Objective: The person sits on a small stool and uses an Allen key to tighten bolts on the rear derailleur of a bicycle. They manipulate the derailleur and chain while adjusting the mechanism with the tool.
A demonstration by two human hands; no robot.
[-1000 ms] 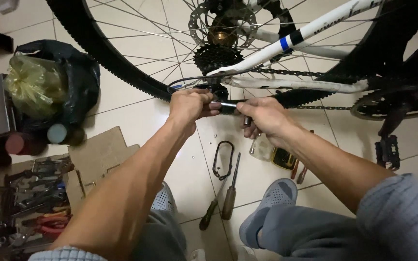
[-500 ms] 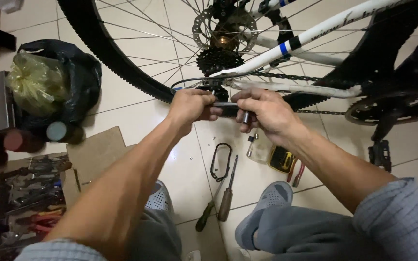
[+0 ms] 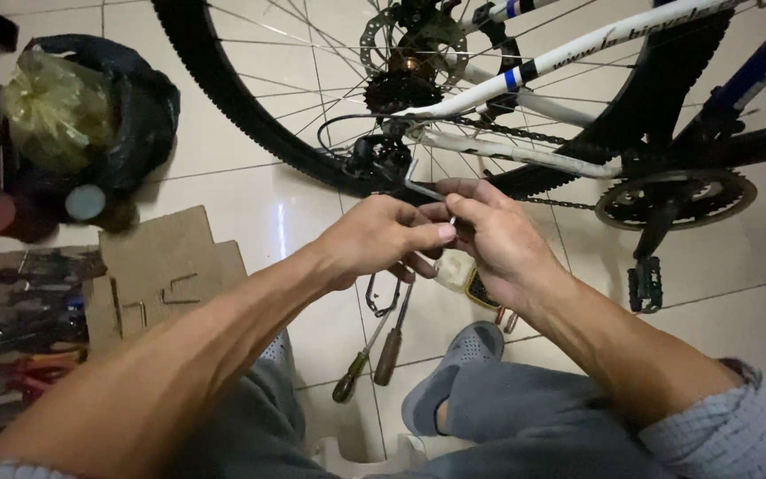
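Note:
A bicycle stands in front of me with its rear wheel (image 3: pixel 250 98), white frame tube (image 3: pixel 578 44), chain and cassette (image 3: pixel 405 89) in view. My left hand (image 3: pixel 374 239) and my right hand (image 3: pixel 489 235) meet just below the black rear derailleur (image 3: pixel 379 160). Both pinch a small silver L-shaped hex key (image 3: pixel 423 188) whose end points up toward the derailleur. My fingers hide most of the key's lower part.
On the tiled floor lie two screwdrivers (image 3: pixel 374 341), a wire hook (image 3: pixel 383 297), cardboard (image 3: pixel 166 262) with small hex keys, and a tool tray (image 3: pixel 11 328) at left. A black bag (image 3: pixel 90 115) sits at far left. The crank and pedal (image 3: pixel 644 284) hang at right. My grey shoe (image 3: pixel 449 372) rests below.
Both hands have drawn back a little from the derailleur toward me, and the hex key now shows between my fingertips. My view has shifted slightly lower.

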